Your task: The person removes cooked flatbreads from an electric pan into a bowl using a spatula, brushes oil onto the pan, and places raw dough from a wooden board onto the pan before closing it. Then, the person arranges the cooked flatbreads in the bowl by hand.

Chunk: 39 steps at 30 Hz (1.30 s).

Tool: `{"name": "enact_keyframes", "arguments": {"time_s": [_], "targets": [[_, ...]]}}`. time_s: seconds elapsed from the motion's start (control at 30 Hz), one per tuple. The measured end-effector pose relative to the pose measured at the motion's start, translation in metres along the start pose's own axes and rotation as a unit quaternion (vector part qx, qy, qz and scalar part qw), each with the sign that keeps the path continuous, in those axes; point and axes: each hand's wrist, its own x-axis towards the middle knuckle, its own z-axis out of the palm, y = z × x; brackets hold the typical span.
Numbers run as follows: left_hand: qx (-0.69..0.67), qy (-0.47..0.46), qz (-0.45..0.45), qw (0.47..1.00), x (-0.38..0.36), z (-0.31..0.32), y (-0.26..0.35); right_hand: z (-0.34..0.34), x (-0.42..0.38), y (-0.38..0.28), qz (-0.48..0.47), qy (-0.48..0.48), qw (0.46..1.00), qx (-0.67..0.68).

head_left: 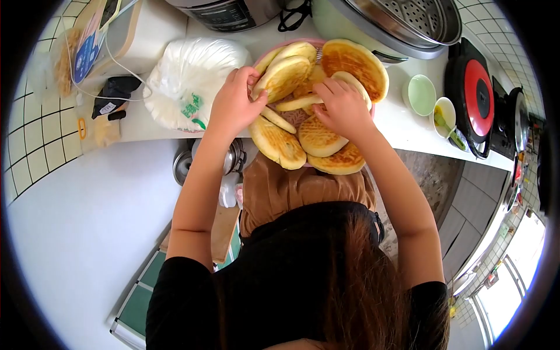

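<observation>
Several round, browned flatbreads (279, 143) lie overlapping in a pink basket (296, 118) at the counter's front edge. My left hand (234, 104) is at the basket's left side, thumb and fingers closed around the edge of a pale yellow flatbread (286, 77). On the right, my right hand (343, 108) has its fingers bent over a flatbread (298, 103) that shows edge-on in the middle of the pile. Its fingertips press on that bread; the thumb is partly hidden. A larger browned flatbread (356, 63) leans at the back right rim.
Left of the basket sits a plastic bag of white powder (189, 81). Behind stand a grey cooker (230, 13) and a pot with a steel steamer (408, 20). To the right are a green bowl (420, 94), a bowl with a green-handled utensil (444, 116) and a red-black electric griddle (475, 96).
</observation>
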Motion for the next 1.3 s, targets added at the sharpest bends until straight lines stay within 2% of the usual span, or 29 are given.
{"name": "enact_keyframes", "arguments": {"time_s": [0.1,0.4,0.6,0.7,0.8,0.9,0.93,1.03,1.13,1.3], "targets": [[0.002,-0.003,-0.005,1.000,0.001,-0.001,0.001,-0.002,0.002,-0.001,0.030,-0.040,0.999,0.022],[0.011,0.021,0.012,1.000,-0.001,-0.002,0.007,-0.005,-0.013,-0.008,0.044,-0.026,0.999,-0.002],[0.011,0.015,0.019,1.000,0.001,-0.006,0.007,-0.013,-0.020,-0.012,0.076,-0.076,0.994,0.018],[0.000,0.005,0.012,1.000,0.001,-0.007,0.004,-0.011,-0.026,-0.011,0.065,-0.031,0.997,0.035],[-0.008,0.005,0.006,1.000,0.001,-0.008,0.001,-0.030,-0.030,-0.013,0.133,-0.047,0.983,0.113],[-0.020,0.008,-0.007,1.000,-0.001,-0.015,0.001,-0.055,-0.034,-0.012,0.230,-0.012,0.959,0.162],[-0.028,0.012,-0.018,0.999,-0.001,-0.018,0.002,-0.053,-0.042,-0.007,0.239,0.076,0.947,0.200],[-0.065,0.028,-0.040,0.997,-0.004,-0.027,-0.004,-0.075,-0.053,0.001,0.319,0.100,0.914,0.229],[-0.078,0.042,-0.050,0.995,-0.009,-0.034,-0.010,-0.088,-0.066,0.014,0.359,0.107,0.904,0.205],[-0.104,0.053,-0.083,0.990,-0.023,-0.041,-0.009,-0.089,-0.086,0.031,0.420,0.152,0.862,0.240]]}}
